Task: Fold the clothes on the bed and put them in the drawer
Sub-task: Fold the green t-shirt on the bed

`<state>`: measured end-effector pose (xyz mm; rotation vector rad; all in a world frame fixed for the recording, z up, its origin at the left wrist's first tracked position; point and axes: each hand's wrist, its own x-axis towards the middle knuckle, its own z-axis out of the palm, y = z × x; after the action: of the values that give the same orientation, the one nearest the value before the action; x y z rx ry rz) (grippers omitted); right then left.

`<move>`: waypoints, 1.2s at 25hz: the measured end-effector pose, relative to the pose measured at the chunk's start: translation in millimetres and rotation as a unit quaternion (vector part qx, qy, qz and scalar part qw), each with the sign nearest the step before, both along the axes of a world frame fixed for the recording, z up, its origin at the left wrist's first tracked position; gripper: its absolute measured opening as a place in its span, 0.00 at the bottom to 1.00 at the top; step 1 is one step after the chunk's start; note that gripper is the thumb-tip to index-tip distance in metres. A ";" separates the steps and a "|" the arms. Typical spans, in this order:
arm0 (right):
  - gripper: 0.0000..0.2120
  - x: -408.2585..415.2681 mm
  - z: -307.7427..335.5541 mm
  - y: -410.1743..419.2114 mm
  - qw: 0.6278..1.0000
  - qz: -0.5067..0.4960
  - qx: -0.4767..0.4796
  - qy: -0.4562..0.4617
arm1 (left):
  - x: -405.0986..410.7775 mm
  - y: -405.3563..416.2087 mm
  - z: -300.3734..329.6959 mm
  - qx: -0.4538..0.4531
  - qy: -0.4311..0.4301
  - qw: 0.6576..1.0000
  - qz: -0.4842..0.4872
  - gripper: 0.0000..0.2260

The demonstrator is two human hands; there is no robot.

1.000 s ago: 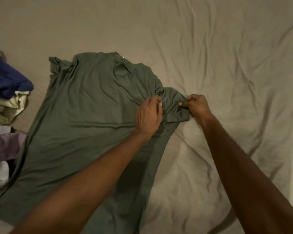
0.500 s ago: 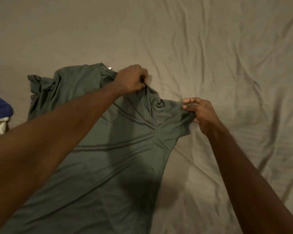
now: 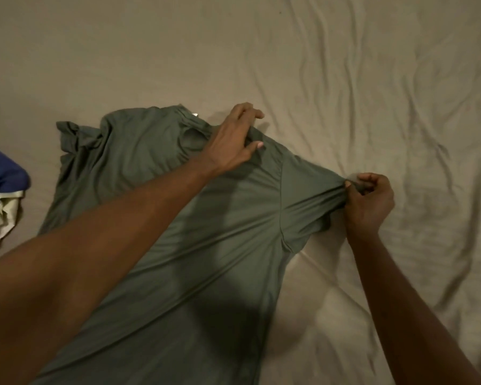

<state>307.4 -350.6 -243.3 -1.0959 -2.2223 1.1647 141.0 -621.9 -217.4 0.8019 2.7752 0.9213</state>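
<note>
I saw the green T-shirt [image 3: 156,245] spread on the bed sheet [image 3: 345,79]. My left hand [image 3: 231,140] gripped its shoulder at 12 o'clock; my right hand [image 3: 368,201] pinched the sleeve hem at 3 o'clock.

Shirt [image 3: 150,245] lies flat on bed [image 3: 345,79], centre-left; clothes pile [image 3: 3,190] at far left edge, apart from shirt.

Both hands: left [image 3: 231,143], right [image 3: 368,201] gripping green shirt [image 3: 206,245] on bed [image 3: 345,79].
</note>
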 end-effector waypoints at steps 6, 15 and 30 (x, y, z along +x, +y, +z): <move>0.11 17.4 22.1 -8.4 0.970 -0.079 -0.225 -0.049 | 88.6 -41.4 15.6 0.028 0.102 0.992 0.066 0.09; 0.08 6.1 53.7 -6.2 0.939 0.000 -0.314 -0.139 | 218.4 74.0 -8.1 -0.051 0.042 0.996 -0.061 0.16; 0.15 20.9 23.8 6.3 0.994 0.017 -0.047 -0.099 | 231.3 110.7 -18.7 0.043 0.064 0.995 -0.060 0.03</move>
<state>328.3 -344.3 -219.5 -1.2654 -2.3627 1.2346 372.3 -511.2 -236.1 1.0638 2.7737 1.0081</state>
